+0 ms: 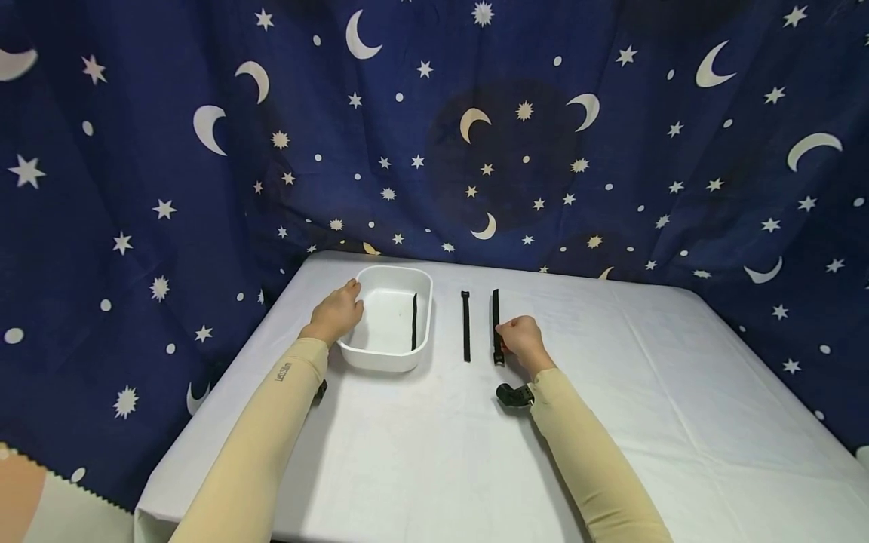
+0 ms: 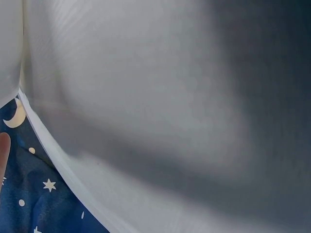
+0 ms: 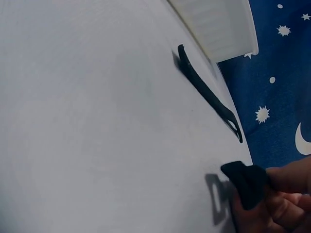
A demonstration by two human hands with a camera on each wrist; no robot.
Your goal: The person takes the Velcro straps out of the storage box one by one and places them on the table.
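My left hand (image 1: 336, 311) grips the left rim of a white rectangular tub (image 1: 380, 360). Inside the tub, along its right side, lies a thin black strap (image 1: 414, 323). My right hand (image 1: 524, 341) pinches a black cable strap (image 1: 495, 305) between thumb and fingers near its middle. The right wrist view shows the near end of this held strap (image 3: 247, 184) lifted, casting a slotted shadow on the cloth. Between tub and right hand, a second black cable strap (image 1: 466, 328) lies flat. A single fingertip (image 2: 4, 150) shows in the left wrist view.
A white cloth covers the table (image 1: 421, 467). Behind it hangs a dark blue curtain (image 1: 434, 151) with moons and stars. A black wrist device (image 1: 514, 395) sits by the right cuff.
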